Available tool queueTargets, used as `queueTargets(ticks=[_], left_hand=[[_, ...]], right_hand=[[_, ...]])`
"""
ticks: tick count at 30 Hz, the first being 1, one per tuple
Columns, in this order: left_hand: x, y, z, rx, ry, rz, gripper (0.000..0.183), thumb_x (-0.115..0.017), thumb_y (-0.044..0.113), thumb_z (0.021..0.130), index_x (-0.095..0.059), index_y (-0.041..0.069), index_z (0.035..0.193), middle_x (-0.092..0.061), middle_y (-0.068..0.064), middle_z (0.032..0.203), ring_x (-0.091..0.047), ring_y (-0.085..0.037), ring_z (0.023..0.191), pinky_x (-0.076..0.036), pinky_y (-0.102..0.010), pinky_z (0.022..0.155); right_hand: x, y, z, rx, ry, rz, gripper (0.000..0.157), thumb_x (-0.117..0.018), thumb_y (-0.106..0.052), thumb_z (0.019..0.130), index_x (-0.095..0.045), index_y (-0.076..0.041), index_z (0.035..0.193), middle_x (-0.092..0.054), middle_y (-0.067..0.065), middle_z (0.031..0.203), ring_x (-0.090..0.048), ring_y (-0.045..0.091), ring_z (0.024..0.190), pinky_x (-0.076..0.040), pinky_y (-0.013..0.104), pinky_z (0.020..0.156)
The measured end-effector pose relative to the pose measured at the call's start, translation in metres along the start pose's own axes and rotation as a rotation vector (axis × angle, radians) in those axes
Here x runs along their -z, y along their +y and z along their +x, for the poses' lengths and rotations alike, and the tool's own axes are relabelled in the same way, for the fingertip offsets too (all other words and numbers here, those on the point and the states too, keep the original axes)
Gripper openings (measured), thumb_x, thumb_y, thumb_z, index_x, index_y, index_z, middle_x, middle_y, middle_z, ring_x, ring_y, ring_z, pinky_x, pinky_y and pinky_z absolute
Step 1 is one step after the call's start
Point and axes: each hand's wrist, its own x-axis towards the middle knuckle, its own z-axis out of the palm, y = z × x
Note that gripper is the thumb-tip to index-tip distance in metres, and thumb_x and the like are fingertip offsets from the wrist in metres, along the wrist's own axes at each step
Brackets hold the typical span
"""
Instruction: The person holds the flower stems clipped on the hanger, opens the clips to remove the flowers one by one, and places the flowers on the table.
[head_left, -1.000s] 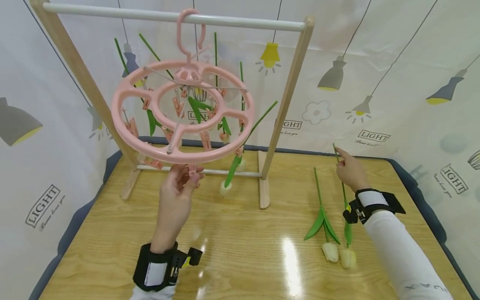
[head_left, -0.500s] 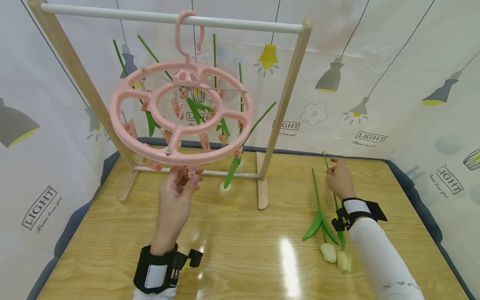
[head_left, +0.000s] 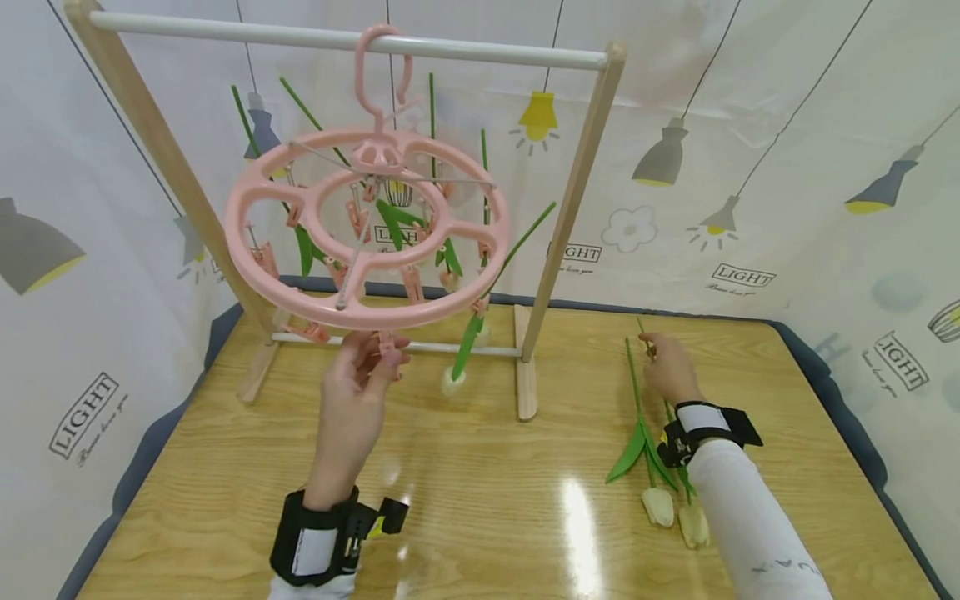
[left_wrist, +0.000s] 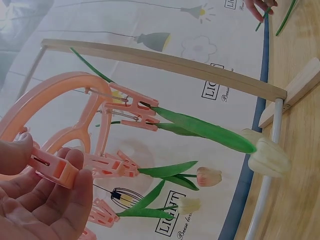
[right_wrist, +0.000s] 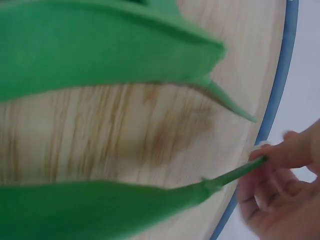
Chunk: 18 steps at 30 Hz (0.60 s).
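My left hand (head_left: pixel 351 408) grips a pink clothespin (left_wrist: pixel 56 169) that hangs under the front rim of a round pink clip hanger (head_left: pixel 375 317); thumb and fingers close on its sides. Over on the right of the wooden table, my right hand (head_left: pixel 672 371) pinches the stem (right_wrist: pixel 242 171) of a white tulip near its upper end. That tulip's blossom (head_left: pixel 694 525) points toward me. Close beside it lies a second white tulip (head_left: pixel 658 506) with spread green leaves (head_left: pixel 630 454). Several tulips, among them a white one (left_wrist: pixel 267 154), hang blossom-down from other clips.
The hanger hooks over the white top bar (head_left: pixel 487 52) of a wooden stand (head_left: pixel 573 200), whose right foot (head_left: pixel 526 375) rests on the table (head_left: pixel 480 500). A printed cloth backdrop (head_left: pixel 795 150) encloses the back and sides.
My right hand has moved left and toward me along the stem, closing from a pointing finger to a pinch. The stem's top end has shifted left. My left hand stays on the clothespin.
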Motion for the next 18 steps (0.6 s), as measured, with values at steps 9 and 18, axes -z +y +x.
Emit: queueTargets(ticks=[9, 18], left_hand=[[-0.0009, -0.0006, 0.0004, -0.009, 0.006, -0.023, 0.027, -0.056, 0.004, 0.098, -0.055, 0.002, 0.125, -0.066, -0.017, 0.115, -0.065, -0.007, 0.094, -0.053, -0.019, 0.078], [-0.0005, -0.0016, 0.0008, -0.002, 0.012, -0.030, 0.024, -0.056, 0.003, 0.098, -0.054, -0.002, 0.122, -0.066, -0.016, 0.114, -0.064, -0.006, 0.093, -0.052, -0.018, 0.078]], right_hand=[[-0.0077, -0.0085, -0.0024, 0.028, -0.098, -0.036, 0.060, -0.043, 0.016, 0.078, -0.046, 0.012, 0.138, -0.056, 0.040, 0.125, -0.060, 0.048, 0.097, -0.045, 0.041, 0.068], [-0.0100, -0.0062, -0.0064, -0.028, -0.096, -0.065, 0.059, -0.048, 0.012, 0.079, -0.044, 0.016, 0.138, -0.061, 0.040, 0.115, -0.060, 0.050, 0.104, -0.051, 0.048, 0.074]])
